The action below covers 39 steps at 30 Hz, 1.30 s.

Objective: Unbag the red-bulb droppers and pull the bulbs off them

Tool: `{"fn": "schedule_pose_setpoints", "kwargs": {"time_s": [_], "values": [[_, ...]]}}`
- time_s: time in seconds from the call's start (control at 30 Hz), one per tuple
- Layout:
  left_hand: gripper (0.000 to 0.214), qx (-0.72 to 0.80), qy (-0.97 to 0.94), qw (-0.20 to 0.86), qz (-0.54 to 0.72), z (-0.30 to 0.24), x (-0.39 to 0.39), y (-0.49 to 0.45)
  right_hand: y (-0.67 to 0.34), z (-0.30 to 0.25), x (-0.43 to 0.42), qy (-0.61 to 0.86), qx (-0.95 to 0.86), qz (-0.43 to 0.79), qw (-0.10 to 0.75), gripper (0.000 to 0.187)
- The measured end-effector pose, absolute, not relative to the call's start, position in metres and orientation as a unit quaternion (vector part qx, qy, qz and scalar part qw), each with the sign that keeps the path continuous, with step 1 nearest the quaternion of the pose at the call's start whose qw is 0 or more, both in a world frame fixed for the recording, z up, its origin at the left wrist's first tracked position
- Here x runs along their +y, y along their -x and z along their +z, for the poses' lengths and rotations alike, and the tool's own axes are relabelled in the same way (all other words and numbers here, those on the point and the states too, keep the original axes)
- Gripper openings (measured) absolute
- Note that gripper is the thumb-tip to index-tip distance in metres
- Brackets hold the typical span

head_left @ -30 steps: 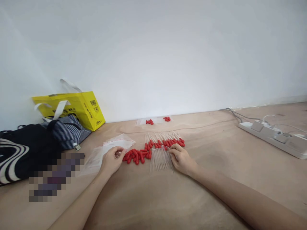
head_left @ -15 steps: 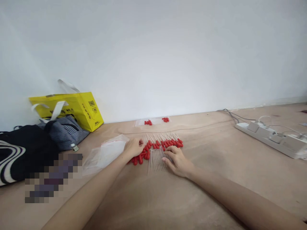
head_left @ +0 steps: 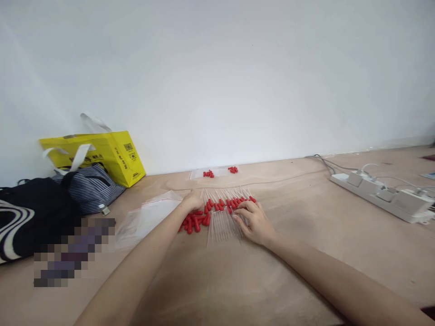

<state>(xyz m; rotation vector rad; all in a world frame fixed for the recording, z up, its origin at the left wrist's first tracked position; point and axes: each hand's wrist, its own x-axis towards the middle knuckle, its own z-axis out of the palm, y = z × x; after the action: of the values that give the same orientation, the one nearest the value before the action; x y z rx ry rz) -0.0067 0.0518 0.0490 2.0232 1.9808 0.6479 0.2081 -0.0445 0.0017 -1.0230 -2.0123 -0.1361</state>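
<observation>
A row of glass droppers with red rubber bulbs [head_left: 234, 202] lies fanned out, their thin tubes pointing toward the wall. In front of them lie bare clear glass tubes [head_left: 222, 226], side by side. Loose red bulbs [head_left: 194, 222] are heaped just left of the tubes. My left hand [head_left: 192, 200] is at the far left end of the dropper row, behind the loose heap; its fingers are blurred and hidden. At the right side of the tubes rests my right hand [head_left: 256, 222], its fingers curled and thumb drawn close to the fingertips; what lies between them is hidden.
Clear plastic bags [head_left: 149, 217] lie left of the heap. Another bag [head_left: 197, 174] with red bulbs is by the wall. A yellow bag [head_left: 131, 163], a striped bag [head_left: 95, 188] and a black bag [head_left: 44, 213] stand left. A white power strip [head_left: 377, 194] with cables lies right.
My left hand has moved away from me, toward the far side of the dropper row. My right thumb has come closer to its fingertips. The view has shifted slightly.
</observation>
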Motion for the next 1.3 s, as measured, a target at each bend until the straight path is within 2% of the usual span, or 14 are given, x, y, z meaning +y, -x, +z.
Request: {"fn": "schedule_pose_setpoints", "kwargs": {"time_s": [0.13, 0.27, 0.43, 0.53, 0.73, 0.87, 0.93, 1.3], "values": [[0.017, 0.658, -0.708, 0.039, 0.254, 0.064, 0.034, 0.016, -0.209, 0.004, -0.046, 0.413, -0.795, -0.071, 0.438, 0.016], [0.015, 0.584, -0.76, -0.007, 0.285, 0.061, -0.008, 0.02, -0.208, 0.005, -0.047, 0.418, -0.781, -0.1, 0.454, 0.019], [0.014, 0.392, -0.858, -0.134, 0.305, 0.035, -0.052, 0.017, -0.204, 0.006, -0.049, 0.404, -0.792, -0.146, 0.434, 0.031], [0.015, 0.324, -0.868, -0.181, 0.33, 0.022, -0.059, 0.014, -0.2, 0.008, -0.051, 0.362, -0.822, -0.165, 0.408, 0.031], [0.014, 0.314, -0.86, -0.193, 0.352, 0.012, -0.053, 0.012, -0.191, 0.012, -0.052, 0.347, -0.789, -0.205, 0.464, 0.018], [0.016, 0.29, -0.865, -0.192, 0.361, 0.012, -0.051, 0.008, -0.185, 0.011, -0.049, 0.325, -0.822, -0.214, 0.415, 0.023], [0.017, 0.274, -0.868, -0.196, 0.365, 0.012, -0.052, 0.004, -0.182, 0.009, -0.047, 0.321, -0.832, -0.209, 0.402, 0.019], [0.017, 0.292, -0.876, -0.18, 0.339, 0.019, -0.051, 0.004, -0.184, 0.003, -0.046, 0.296, -0.827, -0.243, 0.411, 0.019]]}}
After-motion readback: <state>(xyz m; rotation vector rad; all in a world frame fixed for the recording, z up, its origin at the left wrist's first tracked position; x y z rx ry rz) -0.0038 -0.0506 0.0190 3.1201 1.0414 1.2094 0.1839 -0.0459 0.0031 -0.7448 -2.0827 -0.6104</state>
